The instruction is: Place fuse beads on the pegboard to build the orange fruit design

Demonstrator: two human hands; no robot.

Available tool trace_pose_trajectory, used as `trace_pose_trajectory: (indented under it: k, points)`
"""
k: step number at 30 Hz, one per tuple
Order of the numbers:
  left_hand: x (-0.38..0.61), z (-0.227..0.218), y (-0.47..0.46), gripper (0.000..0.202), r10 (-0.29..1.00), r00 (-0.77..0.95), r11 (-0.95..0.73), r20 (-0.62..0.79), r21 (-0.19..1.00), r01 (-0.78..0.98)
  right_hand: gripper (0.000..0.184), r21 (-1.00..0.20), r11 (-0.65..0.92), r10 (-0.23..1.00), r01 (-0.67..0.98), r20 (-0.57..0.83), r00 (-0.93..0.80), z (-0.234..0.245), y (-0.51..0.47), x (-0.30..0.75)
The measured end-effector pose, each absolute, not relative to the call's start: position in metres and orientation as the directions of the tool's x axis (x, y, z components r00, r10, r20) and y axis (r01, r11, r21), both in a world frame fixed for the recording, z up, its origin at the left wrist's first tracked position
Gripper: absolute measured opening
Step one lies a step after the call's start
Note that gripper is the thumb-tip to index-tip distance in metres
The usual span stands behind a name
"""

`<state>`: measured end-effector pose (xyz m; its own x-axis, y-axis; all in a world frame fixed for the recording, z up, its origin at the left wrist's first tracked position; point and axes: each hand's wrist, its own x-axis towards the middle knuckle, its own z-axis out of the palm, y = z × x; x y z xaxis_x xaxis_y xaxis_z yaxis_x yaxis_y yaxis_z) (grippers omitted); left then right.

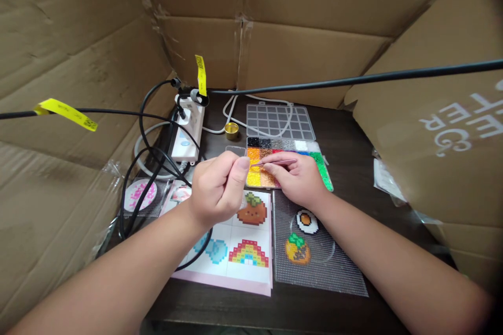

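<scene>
Orange and green, our persimmon bead figure sits on the clear pegboard; its lower right looks gappy, so we judge it unfinished, while the fried-egg figure just beyond seems complete. Our right hand pinches tweezers over the bead box; our left hand is curled closed, its contents, if any, hidden.

The left hand partly hides the pattern sheet, the right hand the bead box.
</scene>
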<state>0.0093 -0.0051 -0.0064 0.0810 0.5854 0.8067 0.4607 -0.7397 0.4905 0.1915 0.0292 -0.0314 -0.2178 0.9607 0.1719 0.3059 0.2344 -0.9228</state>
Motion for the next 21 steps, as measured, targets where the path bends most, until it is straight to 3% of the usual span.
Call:
trace_pose_trajectory:
  k: [16, 21]
  points:
    - [0.009, -0.008, -0.005, 0.027, 0.591, 0.078, -0.734, 0.803, 0.495, 0.466, 0.011, -0.944, 0.181, 0.977, 0.276, 0.140, -0.160, -0.029, 0.030, 0.190]
    - [0.009, -0.006, -0.005, 0.030, 0.571, 0.081, -0.744, 0.817, 0.473, 0.473, 0.007, -0.935, 0.248, 0.968, 0.253, 0.229, -0.104, -0.015, 0.027, 0.193]
